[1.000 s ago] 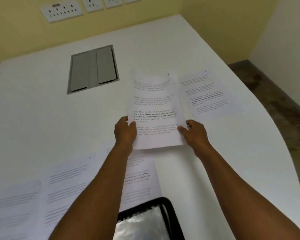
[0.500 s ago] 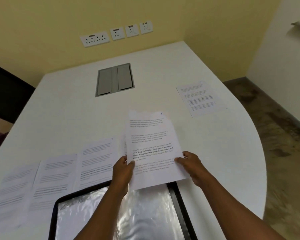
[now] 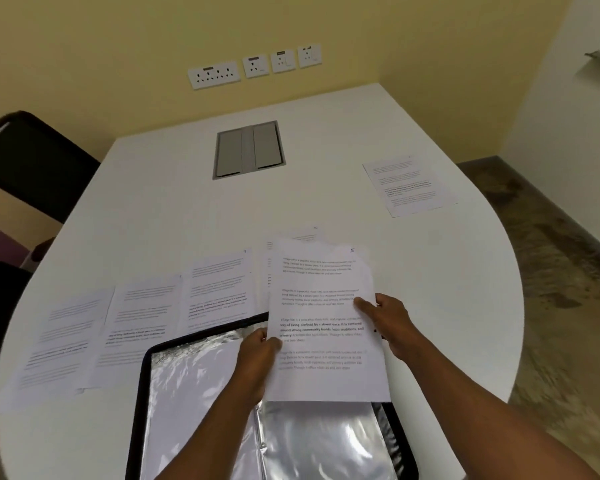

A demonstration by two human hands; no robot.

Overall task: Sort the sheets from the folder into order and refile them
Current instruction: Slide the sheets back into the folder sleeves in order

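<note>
Near the front edge of the white bench (image 3: 430, 271), a printed sheet (image 3: 326, 323) is held above the open folder (image 3: 146, 375) by both hands. The left edge of the sheet is pinched by the left hand (image 3: 257, 362), thumb on the printed face and the other fingers hidden behind the paper. The right edge is gripped by the right hand (image 3: 388, 320), thumb laid across the text and fingers curled behind. The sheet is held portrait-wise, its long axis running from the front edge toward the back of the bench, its top tilted away; a handwritten 5 is seen at its top right corner.

The folder, black-rimmed, lies open at the front edge, its shiny plastic sleeves (image 3: 326, 441) exposed; its lower part is cut off by the frame and its right side is partly covered by the sheet and forearms. A row of sheets (image 3: 146, 320) is laid side by side toward the left edge, overlapped in part by the folder's far rim. Another sheet (image 3: 309, 235) is mostly hidden behind the held one. A single sheet (image 3: 409, 185) lies well apart near the right edge. A grey cable hatch (image 3: 249, 148) is set toward the back. Wall sockets (image 3: 253, 69) are mounted on the yellow wall, and a dark chair (image 3: 32, 161) stands by the left edge. The printed text is too blurred to read fully.
</note>
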